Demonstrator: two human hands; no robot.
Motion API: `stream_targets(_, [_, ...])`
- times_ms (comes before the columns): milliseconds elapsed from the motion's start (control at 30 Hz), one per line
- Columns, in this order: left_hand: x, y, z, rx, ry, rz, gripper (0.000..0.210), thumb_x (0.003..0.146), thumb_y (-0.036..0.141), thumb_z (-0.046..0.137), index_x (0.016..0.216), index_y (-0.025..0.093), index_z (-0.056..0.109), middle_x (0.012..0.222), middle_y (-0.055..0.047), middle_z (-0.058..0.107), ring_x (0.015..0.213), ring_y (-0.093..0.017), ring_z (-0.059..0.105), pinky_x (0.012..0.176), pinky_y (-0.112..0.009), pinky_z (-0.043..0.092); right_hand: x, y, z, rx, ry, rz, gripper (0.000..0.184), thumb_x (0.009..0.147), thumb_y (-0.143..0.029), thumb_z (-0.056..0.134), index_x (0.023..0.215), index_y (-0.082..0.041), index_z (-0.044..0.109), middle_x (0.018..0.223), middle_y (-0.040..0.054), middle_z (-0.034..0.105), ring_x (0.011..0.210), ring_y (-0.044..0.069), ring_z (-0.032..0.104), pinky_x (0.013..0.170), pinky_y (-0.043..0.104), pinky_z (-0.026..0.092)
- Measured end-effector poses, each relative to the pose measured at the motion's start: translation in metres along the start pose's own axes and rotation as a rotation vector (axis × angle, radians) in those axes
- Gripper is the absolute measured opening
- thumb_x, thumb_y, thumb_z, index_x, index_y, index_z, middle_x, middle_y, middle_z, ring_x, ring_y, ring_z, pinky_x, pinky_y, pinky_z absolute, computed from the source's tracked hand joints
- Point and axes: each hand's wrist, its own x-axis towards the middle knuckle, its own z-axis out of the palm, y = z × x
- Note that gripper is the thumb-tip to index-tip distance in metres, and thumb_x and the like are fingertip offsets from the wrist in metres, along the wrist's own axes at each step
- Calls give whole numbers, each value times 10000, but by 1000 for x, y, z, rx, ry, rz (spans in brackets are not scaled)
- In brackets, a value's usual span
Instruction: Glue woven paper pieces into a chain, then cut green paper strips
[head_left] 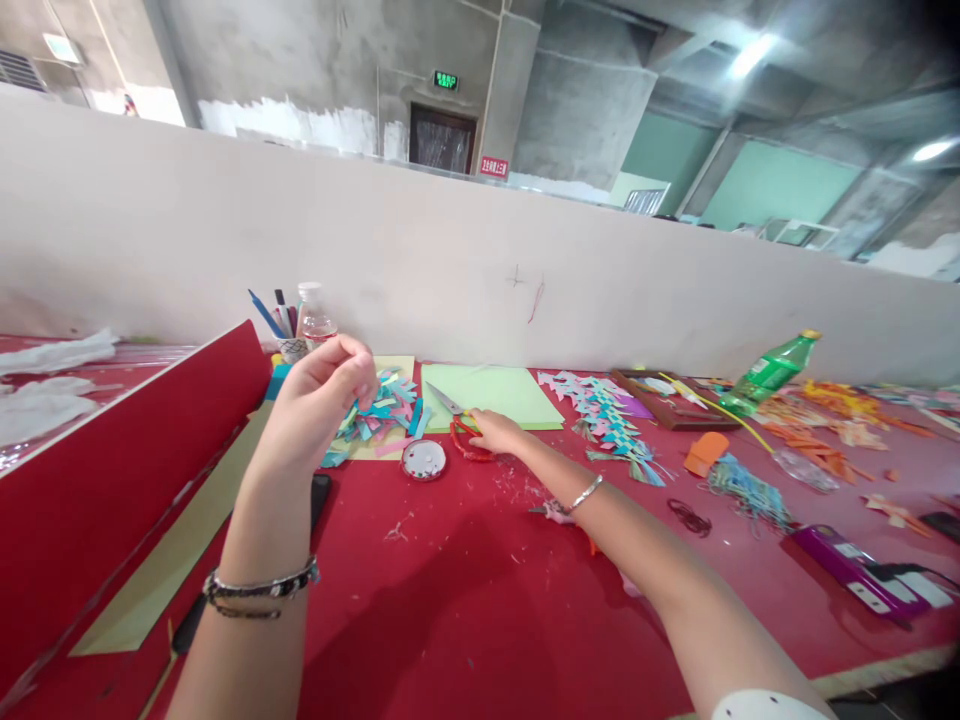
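Observation:
My left hand (330, 395) is raised above the table, its fingers curled in and the thumb pressed against them. Whatever it may hold is hidden. Reaching forward, my right hand (496, 432) has its fingers on the red handles of a pair of scissors (448, 403), whose blades point away to the left. The blades lie over the near-left part of light green paper sheets (491, 392). Beside the scissors sits a round white lid (424, 460). A heap of blue, pink and yellow paper strips (375, 410) lies behind my left hand.
Woven paper pieces (611, 415) lie to the right, near a brown tray (682, 412). A green bottle (772, 372) leans beyond an orange piece (706, 453) and blue threads (746, 490). A purple power strip (859, 570) lies at right. A red divider (135, 490) stands at left.

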Motion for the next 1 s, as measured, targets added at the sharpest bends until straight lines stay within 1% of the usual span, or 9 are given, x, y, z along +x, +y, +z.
stream_targets(267, [2,-2,-3,-50,4,6,116,786,196,499,671,181,490,533,54,340,496,-68,340,480,-217,264,5,8,3,92,7,80,327,834,-304,498,1120,-148,477,1039,68,556,855,160,567,730,349,476])
stream_targets(400, [3,-4,-6,-83,-6,0,104,797,180,494,693,173,498,537,53,348,503,-63,344,480,-201,273,2,8,-1,190,82,66,428,744,-258,573,1120,-160,394,799,38,596,631,150,552,567,248,400])
stream_targets(567, [4,-5,-5,-36,-7,-25,138,793,216,509,662,175,497,550,51,373,524,-63,378,512,-187,320,-13,1,-22,355,236,77,293,792,-253,445,1049,-186,322,693,-27,523,504,98,468,487,208,342])
stream_targets(633, [5,-9,2,88,-1,-111,108,784,278,526,736,187,556,659,22,495,647,-84,480,599,-195,381,-25,-7,-35,407,329,68,259,827,-274,372,1053,-198,270,726,-27,496,548,96,473,505,206,355])
stream_targets(700, [5,-19,16,166,4,-246,221,765,357,542,940,227,576,936,-22,575,869,-134,535,707,-231,422,-41,-21,-48,440,413,36,233,838,-312,348,1033,-225,256,747,-33,466,586,96,471,531,208,364])
stream_targets(767, [3,-32,35,131,9,-379,395,743,416,551,1110,280,498,1183,-38,504,1021,-180,512,743,-266,444,-60,-39,-58,492,512,-79,230,802,-347,431,955,-237,298,721,-43,447,603,102,469,563,222,369])
stream_targets(800, [2,-38,44,89,3,-421,427,735,423,556,1130,281,479,1220,-46,486,1044,-194,507,739,-272,452,-70,-47,-60,526,531,-151,225,788,-352,460,920,-237,317,715,-41,443,608,105,466,570,229,370])
stream_targets(867, [-3,-46,62,-7,-19,-443,367,737,415,550,1048,223,522,1128,-71,551,999,-207,539,726,-274,460,-89,-61,-62,538,473,-230,217,773,-326,490,889,-234,332,704,-38,437,595,107,450,565,239,365])
stream_targets(1000, [-15,-45,85,-115,-88,-478,180,727,274,569,869,166,546,885,-40,611,812,-147,582,704,-238,460,-118,-63,-61,621,330,-237,209,792,-324,478,931,-232,352,687,-39,441,577,106,436,547,247,362])
